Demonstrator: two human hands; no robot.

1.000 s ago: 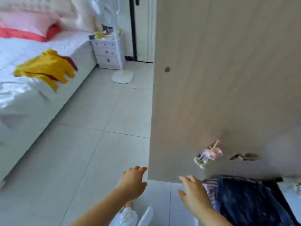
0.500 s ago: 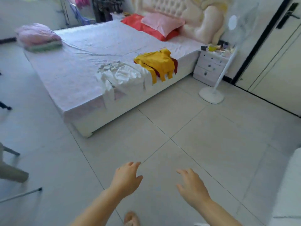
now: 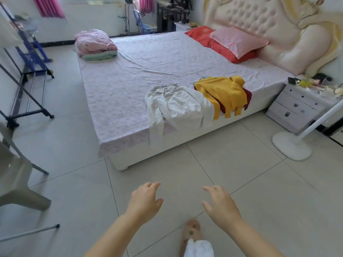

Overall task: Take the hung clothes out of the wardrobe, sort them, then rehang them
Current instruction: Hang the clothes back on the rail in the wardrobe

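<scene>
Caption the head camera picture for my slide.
Left hand and right hand open and empty, facing the bed with a white shirt and yellow top laid out.

We hold both bare arms out ahead of us. Our left forearm [image 3: 111, 235] rises from the lower edge toward 1 o'clock, and our right forearm [image 3: 255, 237] rises toward 11 o'clock. Our left hand [image 3: 144, 200] sits at about 7 o'clock in the view, palm down, its fingers [image 3: 153, 184] loosely curved and its thumb out toward 2 o'clock. Our right hand [image 3: 221, 207] sits at about 5 o'clock, also palm down, with relaxed fingers reaching toward 11 o'clock and its thumb turned inward. The hands are level with each other and apart, and both are free.
</scene>
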